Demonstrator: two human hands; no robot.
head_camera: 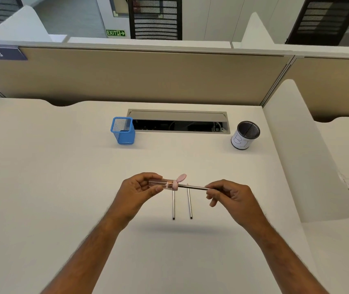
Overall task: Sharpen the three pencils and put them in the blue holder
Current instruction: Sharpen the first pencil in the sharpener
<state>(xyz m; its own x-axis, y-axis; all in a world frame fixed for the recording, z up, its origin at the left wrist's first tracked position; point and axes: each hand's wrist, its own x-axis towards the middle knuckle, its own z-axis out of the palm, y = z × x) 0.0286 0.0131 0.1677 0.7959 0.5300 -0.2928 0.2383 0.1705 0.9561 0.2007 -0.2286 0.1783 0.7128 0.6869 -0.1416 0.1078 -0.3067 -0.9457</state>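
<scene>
Here, the scene: a person sharpens a pencil above a pale desk (63, 187) in an office cubicle.
Left hand: the left hand (139, 185), centre of the frame, grips the clear barrel of a pink-capped sharpener (165, 184), its flip lid standing open.
Right hand: the right hand (228, 194), just right of centre, pinches the far end of the held pencil (192, 187), whose tip sits inside the sharpener's mouth.
Waiting pencils: two more pencils (173, 206) lie side by side on the desk directly below the hands, untouched.
Blue holder: the blue holder (123, 130), a mesh cup, stands upright at upper centre-left, beside the open cable tray (177, 114), and looks empty.
Other cup: a black mesh cup (245, 135) with a white paper label stands at upper right, well apart.
Progress: likely the first of three pencils; none appears delivered.
Risk: twisting at an angle could snap the lead inside the blade.
Risk: with the lid open, shavings could spill onto the desk if the barrel tips.
Risk: a pencil could go into the black cup by mistake.
</scene>
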